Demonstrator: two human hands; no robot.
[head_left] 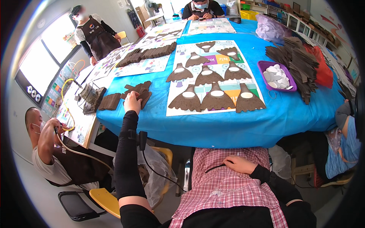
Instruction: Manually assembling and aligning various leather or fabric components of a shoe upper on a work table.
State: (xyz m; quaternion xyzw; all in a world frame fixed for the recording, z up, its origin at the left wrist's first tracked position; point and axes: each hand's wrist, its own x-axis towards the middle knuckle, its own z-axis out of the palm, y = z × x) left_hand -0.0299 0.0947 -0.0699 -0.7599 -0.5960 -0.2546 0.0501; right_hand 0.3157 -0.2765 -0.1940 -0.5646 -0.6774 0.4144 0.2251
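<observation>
Left arm extended forward, left hand over loose brown strips on the blue cloth, just right of the stack; fingertips down at them, can't tell if gripping. Strips lie fanned, long axes crossing, headings mixed. Right arm bent, right hand on the apron, fingers curled by a thin dark strip, grip unclear

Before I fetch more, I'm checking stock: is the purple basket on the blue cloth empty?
Not empty: the purple basket holds a loose pile of white oval pieces. How deep, I cannot tell.
</observation>
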